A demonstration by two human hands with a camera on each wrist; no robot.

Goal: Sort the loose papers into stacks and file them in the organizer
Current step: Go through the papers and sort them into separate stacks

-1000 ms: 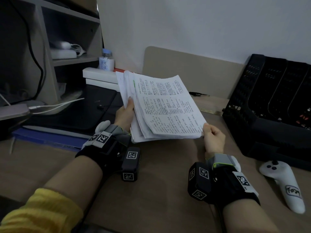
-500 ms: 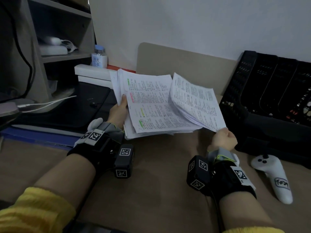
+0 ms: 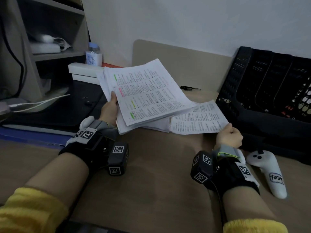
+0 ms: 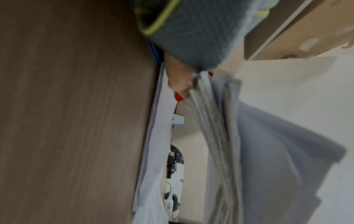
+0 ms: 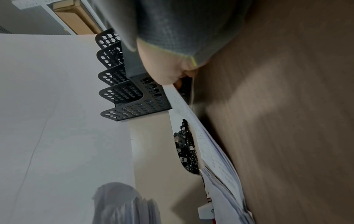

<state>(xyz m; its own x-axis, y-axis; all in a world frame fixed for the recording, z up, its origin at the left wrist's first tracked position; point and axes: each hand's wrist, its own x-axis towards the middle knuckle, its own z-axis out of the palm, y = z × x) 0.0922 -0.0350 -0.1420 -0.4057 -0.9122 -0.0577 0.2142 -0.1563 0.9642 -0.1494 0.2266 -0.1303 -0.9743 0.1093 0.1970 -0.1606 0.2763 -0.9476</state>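
My left hand (image 3: 110,108) grips a thick stack of printed papers (image 3: 148,93) by its left edge, tilted up above the desk; the top page has green and pink highlights. The same stack (image 4: 220,136) hangs edge-on in the left wrist view. My right hand (image 3: 229,135) pinches the near right corner of a thin set of printed sheets (image 3: 196,117) held low over the desk, seen edge-on as sheets (image 5: 203,136) in the right wrist view. More white paper (image 3: 158,126) lies flat under the raised stack. The black mesh organizer (image 3: 269,88) stands at the right.
A white controller (image 3: 267,172) lies on the wooden desk (image 3: 151,174) by my right wrist. At the left are a shelf unit (image 3: 55,54), white boxes (image 3: 84,71), a small bottle (image 3: 93,54), cables and a dark mat. A beige panel (image 3: 181,64) stands against the wall.
My right hand has pulled the top sheets off the stack, carried them right and lowered them toward the desk beside the organizer. The left hand keeps holding the remaining stack.
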